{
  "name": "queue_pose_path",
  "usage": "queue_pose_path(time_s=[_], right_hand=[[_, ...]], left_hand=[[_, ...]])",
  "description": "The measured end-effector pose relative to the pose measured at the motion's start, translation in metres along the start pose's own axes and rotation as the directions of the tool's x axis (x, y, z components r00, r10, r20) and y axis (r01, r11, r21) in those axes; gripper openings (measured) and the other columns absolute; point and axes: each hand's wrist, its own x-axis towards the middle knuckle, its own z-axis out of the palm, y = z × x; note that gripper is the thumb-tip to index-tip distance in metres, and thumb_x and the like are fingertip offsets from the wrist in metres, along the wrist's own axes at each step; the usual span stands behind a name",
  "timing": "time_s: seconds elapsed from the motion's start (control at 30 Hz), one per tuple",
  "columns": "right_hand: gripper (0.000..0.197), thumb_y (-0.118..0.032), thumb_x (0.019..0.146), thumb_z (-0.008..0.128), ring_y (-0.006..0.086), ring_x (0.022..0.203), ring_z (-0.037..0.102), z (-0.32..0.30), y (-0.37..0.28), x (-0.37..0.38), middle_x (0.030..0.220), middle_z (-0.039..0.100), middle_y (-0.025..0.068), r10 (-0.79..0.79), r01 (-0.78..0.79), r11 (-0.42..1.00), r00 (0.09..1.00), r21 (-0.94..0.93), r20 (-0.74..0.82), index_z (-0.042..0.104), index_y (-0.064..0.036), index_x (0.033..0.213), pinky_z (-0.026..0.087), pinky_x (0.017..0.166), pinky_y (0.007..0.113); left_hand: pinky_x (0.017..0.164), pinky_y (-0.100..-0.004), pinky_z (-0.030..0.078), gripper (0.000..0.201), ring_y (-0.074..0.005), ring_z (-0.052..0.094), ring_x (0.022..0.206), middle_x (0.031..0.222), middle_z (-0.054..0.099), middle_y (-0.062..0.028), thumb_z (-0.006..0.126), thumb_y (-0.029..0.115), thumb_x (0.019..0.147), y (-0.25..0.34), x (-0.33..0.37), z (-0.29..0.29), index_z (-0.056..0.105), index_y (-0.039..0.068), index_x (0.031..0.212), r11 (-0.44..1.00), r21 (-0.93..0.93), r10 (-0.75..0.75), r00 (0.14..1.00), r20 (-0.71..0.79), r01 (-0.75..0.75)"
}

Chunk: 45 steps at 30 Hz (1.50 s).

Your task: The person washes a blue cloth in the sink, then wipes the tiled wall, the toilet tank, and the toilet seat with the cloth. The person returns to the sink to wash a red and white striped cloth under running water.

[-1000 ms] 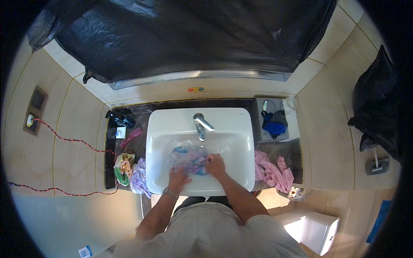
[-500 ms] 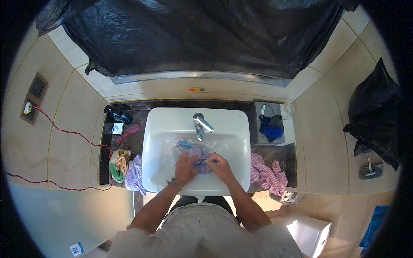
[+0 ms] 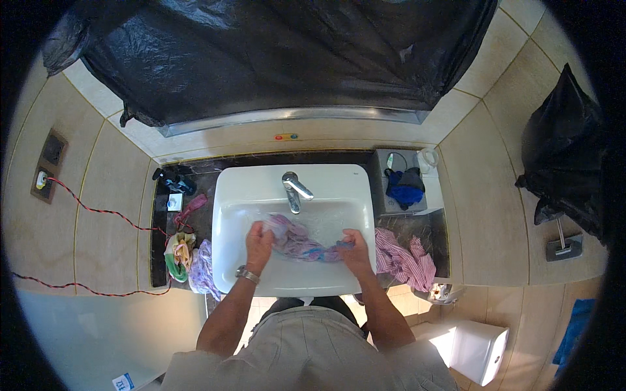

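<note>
A wet pink, purple and blue patterned cloth [image 3: 298,242] stretches between both hands inside the white sink [image 3: 293,287]. My left hand [image 3: 259,242], with a watch [image 3: 248,274] on its wrist, is closed on the cloth's left end. At the right side of the basin, my right hand [image 3: 355,251] grips the bluish other end. The middle of the cloth hangs low in the basin. Behind it stands the chrome faucet [image 3: 297,192], its lever angled to the right.
Left of the sink lie a lilac cloth [image 3: 203,267], a multicoloured cloth [image 3: 178,254] and a pink cloth [image 3: 192,207]. A red-and-white striped cloth [image 3: 407,260] lies on the right, near a grey box [image 3: 391,205] bearing a blue-and-black item [image 3: 405,189]. A twisted red-black cord [image 3: 98,212] crosses the left wall.
My hands have moved apart, left hand leftward and up, right hand rightward. The cloth, bunched between them before, is now drawn out lengthwise. The whole view has shifted slightly.
</note>
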Motion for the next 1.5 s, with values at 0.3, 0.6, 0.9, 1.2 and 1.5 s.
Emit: queue_pose_path(time_s=[0.3, 0.6, 0.9, 1.2, 1.5], right_hand=[[0.045, 0.007, 0.078, 0.061, 0.0260, 0.103, 0.062, -0.046, -0.029, 0.011, 0.109, 0.063, 0.0140, -0.270, 0.219, 0.957, 0.912, -0.190, -0.308, 0.064, -0.0015, 0.121, 0.051, 0.094, 0.037], [0.040, 0.001, 0.080, 0.066, 0.0369, 0.121, 0.057, 0.010, -0.032, 0.017, 0.126, 0.063, 0.0158, -0.400, 0.376, 0.738, 0.913, -0.560, 0.085, 0.068, -0.0086, 0.118, 0.046, 0.104, 0.047], [0.047, 0.001, 0.081, 0.061, 0.0428, 0.126, 0.056, 0.162, 0.006, 0.016, 0.132, 0.064, 0.0195, -0.474, 0.629, 0.692, 0.767, -0.355, 0.433, 0.063, -0.0057, 0.127, 0.044, 0.108, 0.052], [0.039, -0.023, 0.080, 0.068, 0.0458, 0.102, 0.069, 0.143, 0.029, 0.022, 0.105, 0.071, 0.0272, 0.036, 0.584, 0.548, 0.700, -0.600, 0.714, 0.067, -0.0017, 0.112, 0.052, 0.095, 0.054], [0.041, -0.029, 0.079, 0.074, 0.0333, 0.092, 0.066, 0.062, -0.106, 0.015, 0.100, 0.068, 0.0215, 0.068, 0.237, 0.918, 0.698, -0.319, 0.713, 0.065, 0.0012, 0.106, 0.051, 0.085, 0.043]], left_hand=[[0.060, -0.0248, 0.036, 0.011, -0.0049, 0.043, 0.070, 0.080, 0.051, 0.0053, 0.064, 0.015, 0.097, 0.046, 0.007, -0.050, 0.059, 0.008, 0.092, 0.969, -0.239, -0.054, 0.892, -0.448, -0.061], [0.059, -0.0322, 0.049, 0.017, -0.0140, 0.057, 0.075, 0.088, 0.058, -0.0019, 0.060, 0.026, 0.096, 0.024, -0.006, -0.046, 0.053, 0.011, 0.097, 0.881, -0.442, -0.396, 0.777, -0.489, 0.171], [0.053, -0.0288, 0.044, 0.015, -0.0104, 0.054, 0.067, 0.082, 0.058, 0.0001, 0.064, 0.022, 0.097, -0.008, -0.020, -0.083, 0.058, 0.010, 0.103, 0.899, -0.374, -0.378, 0.833, -0.404, 0.227], [0.061, -0.0324, 0.054, 0.060, -0.0210, 0.066, 0.083, 0.118, 0.066, -0.0149, 0.073, 0.029, 0.094, -0.038, -0.027, -0.109, 0.050, 0.000, 0.142, 0.872, -0.066, -0.484, 0.835, -0.261, 0.484], [0.069, -0.0526, 0.066, 0.078, -0.0367, 0.074, 0.089, 0.119, 0.062, -0.0186, 0.058, 0.057, 0.103, 0.014, -0.065, -0.047, 0.034, 0.000, 0.151, 0.657, -0.299, -0.635, 0.722, 0.274, 0.692]])
